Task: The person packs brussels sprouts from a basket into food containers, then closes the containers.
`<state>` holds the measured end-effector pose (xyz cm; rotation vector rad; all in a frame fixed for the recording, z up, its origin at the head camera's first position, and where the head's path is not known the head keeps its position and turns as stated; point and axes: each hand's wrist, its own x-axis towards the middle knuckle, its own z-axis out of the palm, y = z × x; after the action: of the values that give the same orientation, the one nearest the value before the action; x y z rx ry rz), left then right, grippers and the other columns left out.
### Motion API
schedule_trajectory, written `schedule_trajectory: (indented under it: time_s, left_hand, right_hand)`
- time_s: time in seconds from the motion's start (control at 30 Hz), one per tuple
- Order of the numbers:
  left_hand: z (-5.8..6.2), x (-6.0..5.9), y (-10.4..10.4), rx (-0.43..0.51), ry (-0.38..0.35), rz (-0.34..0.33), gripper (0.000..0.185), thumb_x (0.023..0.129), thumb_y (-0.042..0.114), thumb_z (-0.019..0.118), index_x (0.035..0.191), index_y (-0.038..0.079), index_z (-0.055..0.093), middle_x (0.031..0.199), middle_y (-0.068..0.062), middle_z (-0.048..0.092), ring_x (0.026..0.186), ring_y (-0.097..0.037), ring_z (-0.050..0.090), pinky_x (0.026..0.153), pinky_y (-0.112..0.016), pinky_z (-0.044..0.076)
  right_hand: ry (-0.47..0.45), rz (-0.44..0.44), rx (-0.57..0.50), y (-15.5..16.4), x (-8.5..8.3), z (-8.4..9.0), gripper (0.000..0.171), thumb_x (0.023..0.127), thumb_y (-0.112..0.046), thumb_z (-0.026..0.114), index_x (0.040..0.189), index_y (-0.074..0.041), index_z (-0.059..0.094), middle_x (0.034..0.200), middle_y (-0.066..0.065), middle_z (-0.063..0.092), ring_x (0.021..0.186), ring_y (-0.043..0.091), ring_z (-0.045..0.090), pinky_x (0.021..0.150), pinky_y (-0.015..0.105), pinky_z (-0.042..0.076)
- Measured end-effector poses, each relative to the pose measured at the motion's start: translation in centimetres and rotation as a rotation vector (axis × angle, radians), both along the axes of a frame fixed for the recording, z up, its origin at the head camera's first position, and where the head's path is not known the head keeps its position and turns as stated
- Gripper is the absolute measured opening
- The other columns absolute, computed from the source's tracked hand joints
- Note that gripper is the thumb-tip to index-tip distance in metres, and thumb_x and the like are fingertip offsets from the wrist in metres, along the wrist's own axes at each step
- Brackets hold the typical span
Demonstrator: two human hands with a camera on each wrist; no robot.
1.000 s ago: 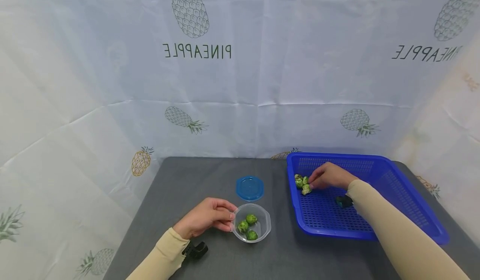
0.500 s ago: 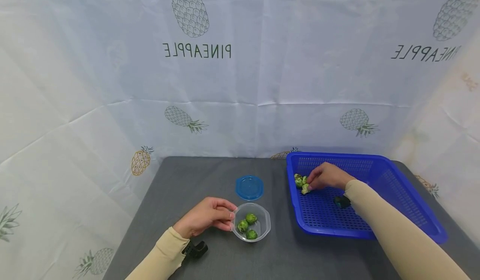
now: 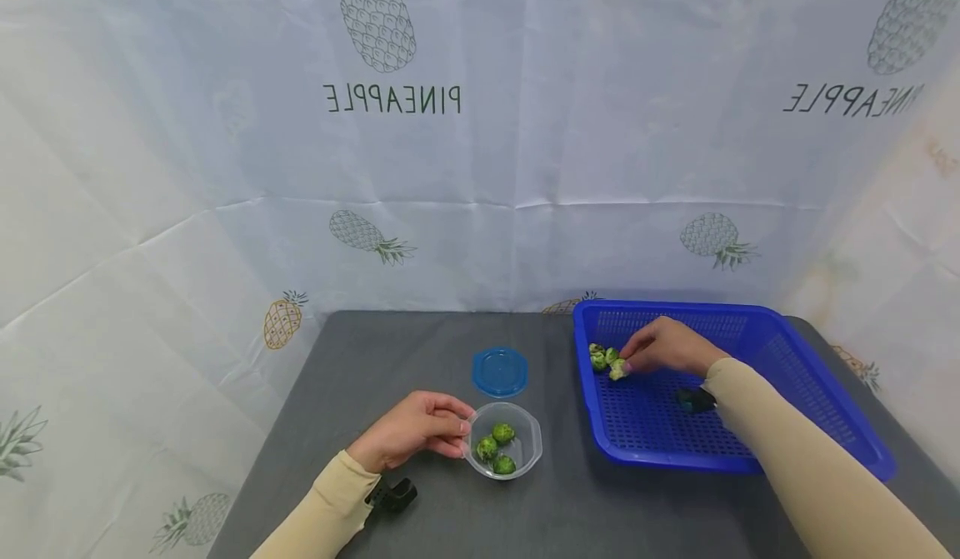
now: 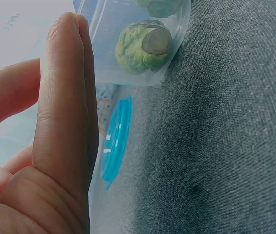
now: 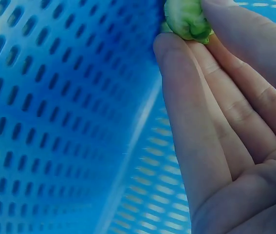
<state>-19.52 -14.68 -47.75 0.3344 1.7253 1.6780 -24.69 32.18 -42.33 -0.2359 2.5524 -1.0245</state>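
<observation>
My left hand point(image 3: 411, 438) holds the rim of a small clear plastic container point(image 3: 523, 457) on the grey table; three green Brussels sprouts point(image 3: 495, 448) lie in it, and one sprout point(image 4: 143, 46) shows through the container wall point(image 4: 176, 34) past my left fingers point(image 4: 69, 97). My right hand point(image 3: 663, 347) is inside the blue perforated basket point(image 3: 787, 409) and pinches a pale green sprout point(image 3: 618, 369) with its fingertips point(image 5: 176, 53); that sprout point(image 5: 186, 19) sits at the tips. Two more sprouts point(image 3: 598, 356) lie beside it in the basket's far left corner.
A round blue lid point(image 3: 499, 371) lies on the table behind the container, also visible as the lid point(image 4: 116, 139) past my left hand. The grey table point(image 3: 375, 359) is backed by a white pineapple-print cloth point(image 3: 480, 126). Black wrist cameras sit on both sleeves.
My right hand has lifted slightly with a sprout pinched in its fingertips, away from the other sprouts. The left hand and the container have stayed put.
</observation>
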Motion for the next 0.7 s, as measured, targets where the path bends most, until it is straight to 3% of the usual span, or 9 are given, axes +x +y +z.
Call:
schedule_trajectory:
  time_s: [0.4,0.7]
  left_hand:
    - [-0.2,-0.1,-0.3,-0.001,0.012,-0.004,0.039,0.105,0.012,0.070,0.138,-0.009,0.065,0.100,-0.007,0.079,0.088,-0.013,0.077,0.083,-0.031,0.070]
    - [-0.4,-0.2,-0.1,-0.003,0.006,0.002,0.038,0.105,0.011,0.071,0.136,-0.009,0.066,0.100,-0.008,0.079,0.087,-0.013,0.077,0.082,-0.031,0.070]
  right_hand:
    - [0.080,0.037,0.031,-2.2,3.0,5.7,0.020,0.095,-0.037,0.084,0.108,-0.022,0.085,0.112,-0.002,0.081,0.102,0.018,0.076,0.097,0.050,0.065]
    - [0.152,0.151,-0.025,-7.8,4.2,6.8,0.013,0.093,-0.027,0.087,0.103,-0.020,0.085,0.101,-0.003,0.082,0.093,0.016,0.077,0.088,0.034,0.067]
